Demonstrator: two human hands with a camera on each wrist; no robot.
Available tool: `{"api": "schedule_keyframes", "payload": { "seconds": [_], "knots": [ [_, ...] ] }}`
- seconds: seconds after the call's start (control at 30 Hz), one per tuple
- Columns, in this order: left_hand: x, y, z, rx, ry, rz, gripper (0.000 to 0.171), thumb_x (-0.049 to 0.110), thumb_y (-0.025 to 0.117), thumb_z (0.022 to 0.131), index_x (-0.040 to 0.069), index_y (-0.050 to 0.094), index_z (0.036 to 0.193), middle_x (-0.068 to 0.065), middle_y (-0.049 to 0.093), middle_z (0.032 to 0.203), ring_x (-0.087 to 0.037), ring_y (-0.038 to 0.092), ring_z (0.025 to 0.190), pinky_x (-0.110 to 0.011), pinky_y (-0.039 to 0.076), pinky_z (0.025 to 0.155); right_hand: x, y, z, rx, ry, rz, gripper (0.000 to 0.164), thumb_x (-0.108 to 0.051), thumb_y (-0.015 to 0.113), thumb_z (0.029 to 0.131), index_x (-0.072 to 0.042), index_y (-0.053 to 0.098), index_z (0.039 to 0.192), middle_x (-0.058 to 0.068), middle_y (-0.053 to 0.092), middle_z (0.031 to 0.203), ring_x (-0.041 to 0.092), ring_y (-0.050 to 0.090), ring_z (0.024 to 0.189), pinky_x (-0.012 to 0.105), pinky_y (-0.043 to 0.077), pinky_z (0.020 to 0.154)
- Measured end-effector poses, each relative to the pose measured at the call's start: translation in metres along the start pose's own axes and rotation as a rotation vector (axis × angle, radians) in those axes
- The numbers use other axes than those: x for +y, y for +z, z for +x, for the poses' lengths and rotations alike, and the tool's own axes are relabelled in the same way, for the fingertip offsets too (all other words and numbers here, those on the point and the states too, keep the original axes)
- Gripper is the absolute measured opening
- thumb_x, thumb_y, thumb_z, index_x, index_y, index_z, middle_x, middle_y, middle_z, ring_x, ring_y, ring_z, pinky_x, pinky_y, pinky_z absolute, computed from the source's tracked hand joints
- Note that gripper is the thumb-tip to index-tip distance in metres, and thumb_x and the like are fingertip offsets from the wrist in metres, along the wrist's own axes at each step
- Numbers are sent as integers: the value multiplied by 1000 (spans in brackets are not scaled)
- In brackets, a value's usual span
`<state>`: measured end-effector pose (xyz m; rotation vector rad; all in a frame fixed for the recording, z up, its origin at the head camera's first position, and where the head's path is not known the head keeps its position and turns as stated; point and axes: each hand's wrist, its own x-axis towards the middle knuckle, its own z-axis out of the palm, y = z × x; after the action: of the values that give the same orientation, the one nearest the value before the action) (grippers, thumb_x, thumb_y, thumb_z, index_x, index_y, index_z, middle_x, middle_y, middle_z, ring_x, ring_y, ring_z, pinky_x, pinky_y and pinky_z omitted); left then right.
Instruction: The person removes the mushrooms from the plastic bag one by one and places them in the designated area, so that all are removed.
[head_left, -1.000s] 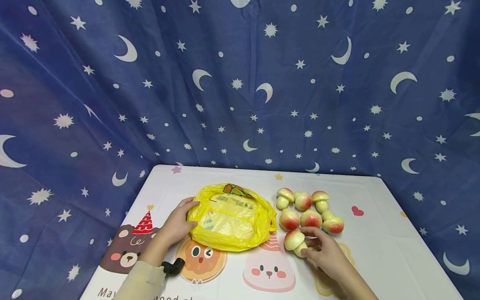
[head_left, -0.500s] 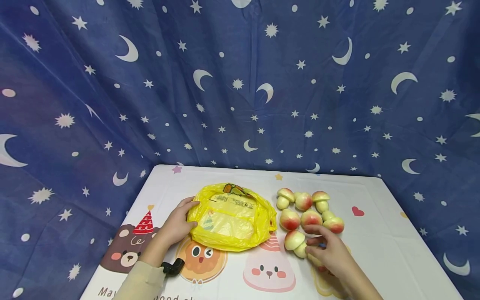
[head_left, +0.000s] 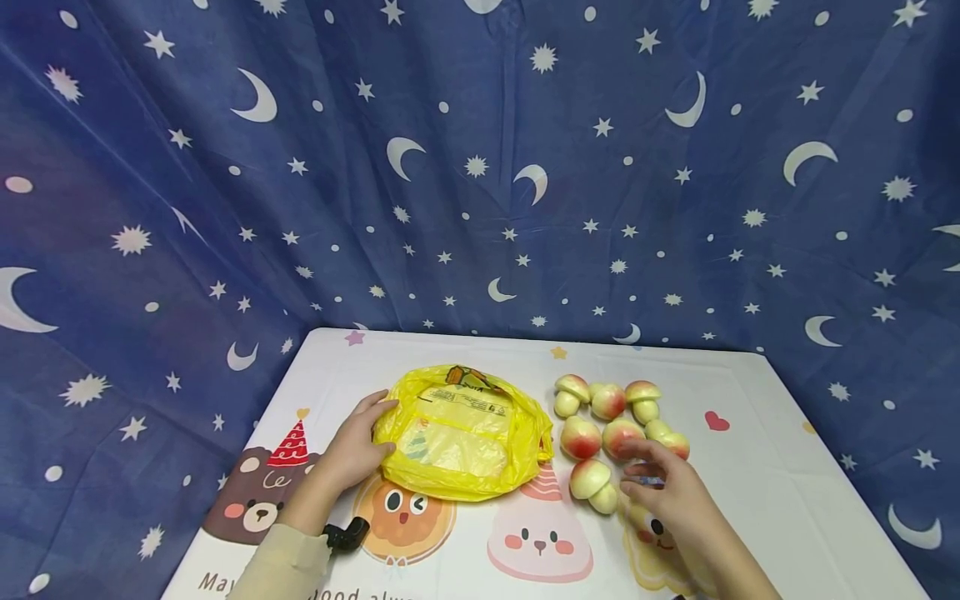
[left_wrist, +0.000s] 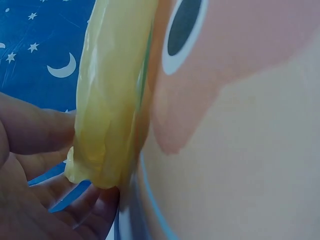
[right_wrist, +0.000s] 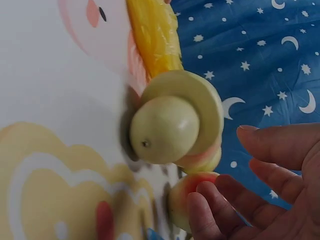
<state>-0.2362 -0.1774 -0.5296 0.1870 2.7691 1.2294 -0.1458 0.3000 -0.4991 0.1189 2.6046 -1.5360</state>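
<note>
A yellow plastic bag (head_left: 461, 433) lies with its mouth spread wide toward me. My left hand (head_left: 360, 442) rests against its left edge, fingers spread apart; in the left wrist view the thumb and fingers touch the bag's end (left_wrist: 107, 125). My right hand (head_left: 671, 492) hovers with loosely bent fingers around nothing. Just left of its fingertips lies a cream mushroom with a reddish cap (head_left: 594, 485), apart from the hand. In the right wrist view the mushroom's round stem end (right_wrist: 165, 130) faces the camera. My right fingers partly hide another red-and-cream mushroom (head_left: 622, 438).
Several more red-and-cream mushrooms (head_left: 581, 438) sit in loose rows right of the bag. The white tablecloth (head_left: 765, 508) carries printed cartoon figures. Behind the table's back edge hangs a dark blue star-and-moon curtain (head_left: 480, 208).
My right hand has let go of the front mushroom and drawn back to the right, fingers parting from it. That mushroom stays in place. The left hand and bag hold still.
</note>
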Motion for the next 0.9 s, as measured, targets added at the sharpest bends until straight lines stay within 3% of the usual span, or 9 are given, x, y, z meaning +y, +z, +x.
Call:
{"api": "schedule_keyframes", "payload": {
  "seconds": [0.2, 0.47, 0.57, 0.73, 0.9],
  "knots": [
    [3, -2, -1, 30, 15, 43, 71, 8, 76, 91, 6, 52, 158, -16, 28, 176, -47, 30, 162, -66, 32, 129, -5, -7, -2, 29, -72, -40, 57, -3, 81, 91, -8, 62, 144, 17, 68, 142, 34, 71, 120, 20, 62, 85],
    [16, -6, -4, 69, 16, 95, 74, 15, 76, 94, 9, 47, 162, -16, 24, 178, -47, 25, 163, -69, 30, 129, -13, -15, -1, 34, -52, -116, 60, -11, 80, 95, -12, 58, 151, 15, 62, 153, 39, 66, 134, 16, 60, 88],
    [21, -7, -4, 83, 26, 117, 75, 16, 76, 94, 10, 45, 163, -16, 23, 178, -46, 25, 163, -68, 32, 128, -17, -15, -1, 50, -99, -126, 61, -12, 81, 95, -10, 58, 151, 15, 62, 154, 40, 65, 137, 22, 62, 95],
    [30, -5, -7, 120, 39, 156, 77, 21, 77, 95, 13, 44, 164, -13, 23, 179, -44, 25, 163, -69, 34, 127, -27, -9, 1, 92, -177, -145, 61, -19, 82, 96, -11, 58, 151, 16, 63, 153, 39, 64, 137, 41, 64, 103],
    [41, -4, -11, 173, 95, 238, 79, 27, 79, 94, 12, 44, 164, -15, 27, 177, -45, 28, 161, -73, 33, 126, -39, 1, 4, 130, -204, -163, 60, -28, 78, 100, -15, 55, 154, 16, 62, 154, 41, 63, 138, 55, 59, 108]
  ]
}}
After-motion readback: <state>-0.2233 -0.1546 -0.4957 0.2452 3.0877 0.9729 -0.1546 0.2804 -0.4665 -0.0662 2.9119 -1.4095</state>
